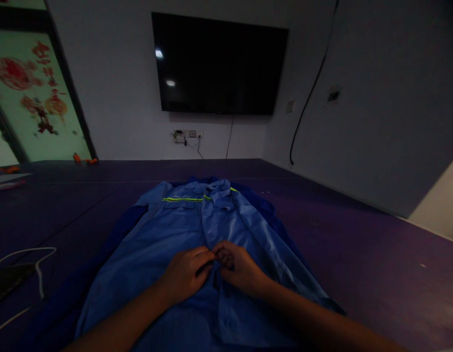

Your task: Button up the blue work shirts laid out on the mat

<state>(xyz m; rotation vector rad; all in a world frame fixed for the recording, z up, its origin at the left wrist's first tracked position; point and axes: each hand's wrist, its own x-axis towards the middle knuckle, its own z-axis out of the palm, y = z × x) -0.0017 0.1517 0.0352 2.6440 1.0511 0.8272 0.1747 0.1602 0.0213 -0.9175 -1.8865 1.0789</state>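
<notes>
A blue work jacket (168, 234) with a yellow-green stripe across the chest and darker blue sleeves lies spread out in front of me, collar away from me. My left hand (189, 271) and my right hand (239, 266) meet at its front placket, low on the garment. The left fingers are bent and pinch the fabric at the placket edge. Curled in beside them, the right fingers also grip the placket, and the fingertips of both hands nearly touch. Whether a button or other fastener lies between them is too dark to tell.
The jacket lies on a dark purple surface (340, 244). A white cable (39, 274) and a dark flat object (10, 281) are at the left. Small orange things (90, 161) lie by the glass door. A television (219, 63) hangs on the far wall; a black cable (310, 93) dangles at the right.
</notes>
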